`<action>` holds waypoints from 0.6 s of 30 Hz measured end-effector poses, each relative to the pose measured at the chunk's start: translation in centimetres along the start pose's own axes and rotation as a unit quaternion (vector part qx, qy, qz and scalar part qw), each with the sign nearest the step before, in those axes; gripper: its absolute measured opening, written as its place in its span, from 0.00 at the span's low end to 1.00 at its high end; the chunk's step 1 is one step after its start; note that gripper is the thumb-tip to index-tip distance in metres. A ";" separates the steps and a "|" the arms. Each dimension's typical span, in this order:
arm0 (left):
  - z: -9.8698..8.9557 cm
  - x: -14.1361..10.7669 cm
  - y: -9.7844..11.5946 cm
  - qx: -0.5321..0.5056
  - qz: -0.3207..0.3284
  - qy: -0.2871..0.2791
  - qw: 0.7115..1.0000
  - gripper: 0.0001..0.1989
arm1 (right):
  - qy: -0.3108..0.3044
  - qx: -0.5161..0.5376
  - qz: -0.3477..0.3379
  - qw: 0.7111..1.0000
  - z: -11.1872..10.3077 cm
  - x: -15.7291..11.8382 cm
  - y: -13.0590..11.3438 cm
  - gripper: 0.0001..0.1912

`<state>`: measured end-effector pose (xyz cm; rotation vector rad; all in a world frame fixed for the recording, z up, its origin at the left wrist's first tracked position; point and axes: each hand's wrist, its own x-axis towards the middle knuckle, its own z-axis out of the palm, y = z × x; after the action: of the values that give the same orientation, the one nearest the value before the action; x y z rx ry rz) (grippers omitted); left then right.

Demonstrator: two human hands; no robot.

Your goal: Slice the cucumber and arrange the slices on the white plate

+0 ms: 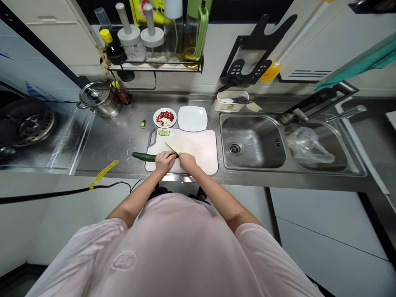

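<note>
Steel worktop [108, 144] stretching wide, and the work sits near its front edge. On it lies the white plastic cutting board [202, 159], grey handle to the left; it looks worth checking that it sits flat and dry, since wet metal could let it slide. Just beyond it, the white rectangular plate [192, 119], with nothing on it, and beside that the round white plate [156, 114] of chopped red pieces [165, 118].

Here's the long dark green cucumber [144, 156], crosswise along the board's near part, its left end poking out past the edge. Sliding it further onto the board would probably steady it. The left grip [165, 161] is clamped over it close to the cutting end; tucked fingertips and a thumb well back would be the safe shape, though how far they curl I can't tell. The right grip [187, 162] is closed around the knife's handle, which it hides.

And the thin-bladed knife [170, 147]! Its blade slants away to the far left, passing right beside the left fingers, so small, unhurried strokes, blade square to the cucumber, should give even rounds. Pale green slices [163, 133] lie overlapping at the far left corner, well clear of the blade.
</note>
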<state>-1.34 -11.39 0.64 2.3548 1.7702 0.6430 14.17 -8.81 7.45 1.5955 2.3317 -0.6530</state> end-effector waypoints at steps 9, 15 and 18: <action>0.2 -0.1 -0.1 -0.006 0.000 0.008 1.000 0.14 | -0.001 -0.009 0.010 1.000 1.0 -2.8 1.4 0.16; 0.0 0.0 -0.1 -0.014 -0.003 0.005 1.000 0.14 | 0.002 -0.010 0.008 1.000 1.5 -4.2 2.3 0.14; 0.0 0.1 0.0 -0.018 -0.004 0.008 1.000 0.13 | -0.006 -0.007 0.014 1.000 1.7 -4.7 2.7 0.14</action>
<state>-1.36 -11.28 0.70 2.3252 1.7579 0.6881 18.33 -12.65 7.40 1.6106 2.2952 -0.6380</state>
